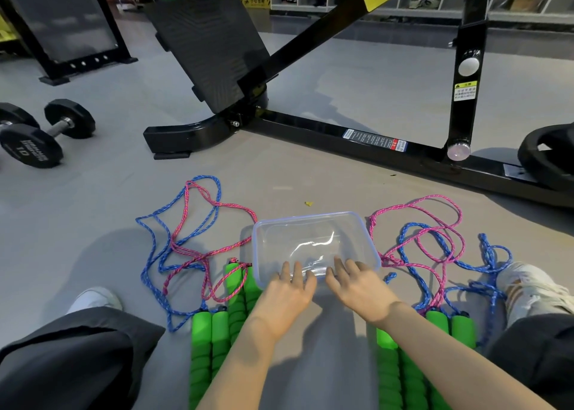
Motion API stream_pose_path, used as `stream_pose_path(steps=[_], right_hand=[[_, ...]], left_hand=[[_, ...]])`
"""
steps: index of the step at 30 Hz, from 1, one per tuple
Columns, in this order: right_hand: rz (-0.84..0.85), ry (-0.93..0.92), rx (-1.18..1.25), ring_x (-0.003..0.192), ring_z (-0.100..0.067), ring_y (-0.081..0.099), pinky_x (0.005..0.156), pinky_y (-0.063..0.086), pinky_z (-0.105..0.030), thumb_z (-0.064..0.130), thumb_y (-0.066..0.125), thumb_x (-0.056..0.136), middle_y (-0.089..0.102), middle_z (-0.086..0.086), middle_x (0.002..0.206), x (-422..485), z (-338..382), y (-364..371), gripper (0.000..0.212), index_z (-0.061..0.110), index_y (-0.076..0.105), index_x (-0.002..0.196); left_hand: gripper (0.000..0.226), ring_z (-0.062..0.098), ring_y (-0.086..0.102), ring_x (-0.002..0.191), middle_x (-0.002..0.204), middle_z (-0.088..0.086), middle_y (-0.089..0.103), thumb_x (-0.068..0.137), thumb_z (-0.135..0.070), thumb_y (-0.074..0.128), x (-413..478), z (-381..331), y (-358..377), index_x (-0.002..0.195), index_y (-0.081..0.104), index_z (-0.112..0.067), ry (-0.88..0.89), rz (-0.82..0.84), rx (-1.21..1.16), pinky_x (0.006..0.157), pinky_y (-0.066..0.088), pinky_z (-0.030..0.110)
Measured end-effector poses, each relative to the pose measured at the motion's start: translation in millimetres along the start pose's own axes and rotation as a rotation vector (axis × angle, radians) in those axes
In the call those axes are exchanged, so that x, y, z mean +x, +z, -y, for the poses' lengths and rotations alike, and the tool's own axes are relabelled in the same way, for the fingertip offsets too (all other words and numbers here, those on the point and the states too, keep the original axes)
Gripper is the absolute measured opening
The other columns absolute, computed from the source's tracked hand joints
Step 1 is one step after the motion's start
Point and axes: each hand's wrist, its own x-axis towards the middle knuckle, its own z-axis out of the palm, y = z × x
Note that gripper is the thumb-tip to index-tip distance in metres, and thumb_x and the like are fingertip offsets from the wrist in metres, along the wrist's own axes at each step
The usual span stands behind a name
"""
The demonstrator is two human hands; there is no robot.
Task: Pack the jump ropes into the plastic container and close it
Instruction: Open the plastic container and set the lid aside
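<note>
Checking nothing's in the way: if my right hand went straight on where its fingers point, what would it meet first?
The clear plastic container: the right hand points at its near rim and seems to reach it, though contact is hard to judge. The jump ropes lie off to the sides.

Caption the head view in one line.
Left hand and right hand touch the near rim of the empty clear plastic container; blue and pink green-handled jump ropes lie loose beside it.

Container [310,217]: one. Rope tangles [181,249]: two. Hands [287,291]: two. Dumbbells [34,144]: two. Weight plate [546,158]: one. Shoes [528,285]: two.
</note>
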Motion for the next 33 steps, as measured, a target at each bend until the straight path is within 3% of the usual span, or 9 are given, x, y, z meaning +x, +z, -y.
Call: stream_pose_path(steps=[6, 14, 17, 19, 21, 24, 26, 29, 33], right_hand=[[0.169, -0.012, -0.008, 0.056, -0.028, 0.062, 0.041, 0.045, -0.025, 0.012, 0.085, 0.028, 0.07, -0.026, 0.085, 3, 1, -8, 0.059, 0.003, 0.072, 0.085], [0.224, -0.021, 0.08, 0.058, -0.026, 0.063, 0.04, 0.047, -0.025, 0.018, 0.087, 0.026, 0.071, -0.022, 0.088, 0, -1, -13, 0.066, 0.001, 0.074, 0.088], [0.199, -0.027, 0.15, 0.067, -0.024, 0.066, 0.048, 0.051, -0.026, 0.02, 0.086, 0.031, 0.071, -0.018, 0.094, -6, -5, -12, 0.066, 0.005, 0.073, 0.094], [0.189, -0.002, 0.203, 0.073, -0.022, 0.067, 0.056, 0.053, -0.025, 0.017, 0.086, 0.032, 0.071, -0.015, 0.099, -9, -8, -13, 0.067, 0.008, 0.073, 0.097], [0.187, 0.048, 0.248, 0.078, -0.02, 0.068, 0.057, 0.053, -0.024, 0.014, 0.085, 0.029, 0.07, -0.012, 0.103, -11, -13, -13, 0.072, 0.013, 0.073, 0.1], [0.197, 0.167, 0.265, 0.088, -0.027, 0.069, 0.065, 0.058, -0.032, 0.006, 0.083, 0.024, 0.069, -0.015, 0.105, -8, -28, -12, 0.083, 0.018, 0.072, 0.106], [0.208, 0.244, 0.234, 0.091, -0.032, 0.067, 0.076, 0.057, -0.044, 0.014, 0.078, 0.037, 0.067, -0.015, 0.102, -1, -34, -17, 0.069, 0.021, 0.072, 0.106], [0.222, 0.4, 0.286, 0.085, -0.028, 0.062, 0.078, 0.052, -0.037, 0.036, 0.038, 0.07, 0.061, -0.01, 0.099, 9, -27, -27, 0.053, 0.017, 0.071, 0.107], [0.361, 0.616, 0.506, 0.125, -0.029, 0.035, 0.103, 0.029, -0.036, 0.048, 0.02, 0.097, 0.034, -0.011, 0.138, 18, -11, -24, 0.058, 0.019, 0.023, 0.146]], left_hand=[[0.064, 0.032, 0.071, 0.067, 0.081, 0.017, 0.073, 0.016, -0.017, 0.094, 3, 5, -3, 0.077, 0.074, -0.01, 0.005, 0.06, -0.032, 0.038, 0.046, 0.025], [0.071, 0.031, 0.071, 0.072, 0.085, 0.016, 0.073, 0.017, -0.016, 0.092, 0, 3, -2, 0.085, 0.072, -0.009, -0.012, 0.017, -0.109, 0.043, 0.049, 0.025], [0.089, 0.029, 0.07, 0.084, 0.095, 0.013, 0.072, 0.024, -0.022, 0.091, -5, 2, 5, 0.102, 0.051, -0.009, -0.023, -0.061, -0.212, 0.054, 0.054, 0.027], [0.084, 0.029, 0.063, 0.098, 0.104, 0.011, 0.071, 0.031, -0.033, 0.09, -11, 3, 6, 0.105, 0.056, -0.011, -0.037, -0.09, -0.27, 0.07, 0.056, 0.03], [0.074, 0.031, 0.049, 0.112, 0.117, 0.016, 0.066, 0.043, -0.043, 0.084, -18, 7, 10, 0.107, 0.067, -0.011, -0.097, -0.093, -0.293, 0.094, 0.043, 0.04], [0.071, 0.036, 0.053, 0.118, 0.126, 0.021, 0.06, 0.059, -0.05, 0.059, -28, 16, 16, 0.116, 0.065, -0.009, -0.219, -0.055, -0.29, 0.1, 0.028, 0.047], [0.074, 0.032, 0.059, 0.116, 0.126, 0.019, 0.06, 0.063, -0.051, 0.045, -30, 18, 18, 0.121, 0.062, -0.008, -0.213, 0.022, -0.309, 0.102, 0.026, 0.049], [0.079, 0.027, 0.054, 0.12, 0.124, 0.015, 0.062, 0.064, -0.054, 0.044, -26, 4, 13, 0.129, 0.051, -0.01, -0.179, -0.008, -0.349, 0.104, 0.024, 0.051], [0.073, 0.02, 0.05, 0.122, 0.118, 0.008, 0.065, 0.069, -0.048, 0.052, -24, -14, 11, 0.13, 0.048, -0.009, -0.045, -0.176, -0.345, 0.107, 0.023, 0.05]])
